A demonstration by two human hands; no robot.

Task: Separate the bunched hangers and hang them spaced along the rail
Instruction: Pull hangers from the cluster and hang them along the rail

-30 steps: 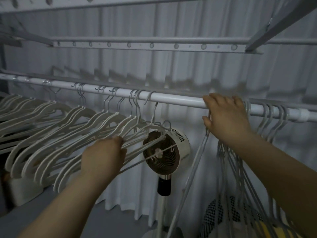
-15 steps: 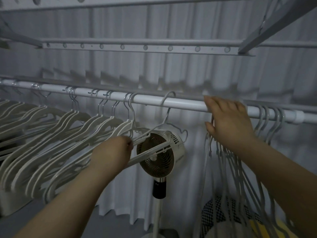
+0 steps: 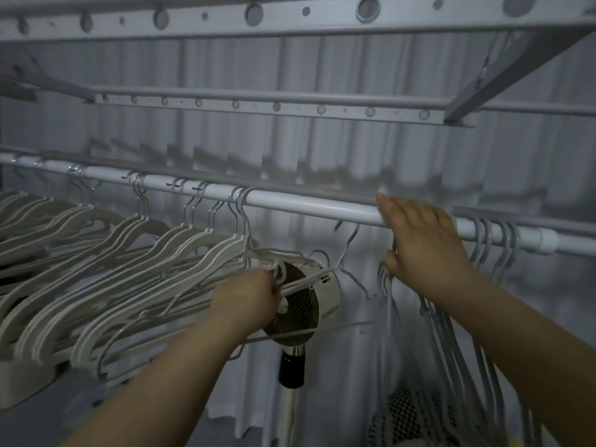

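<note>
Your left hand grips a loose hanger (hook off the rail); hook it left of your flat, resting right hand.

Rail: smooth white tube with a glossy sheen, seemingly coated metal.
Plastic hangers: off-white bodies, matt and smooth.
Hooks: bare steel-grey wire, faintly shiny.
Wire hangers: thin pale grey wire; coating too blurred to tell.
Fan: cream plastic casing, lightly glossy.
Curtain: white cloth, matt, in soft pleats.
Overhead rack: grey perforated metal, dull finish.
</note>
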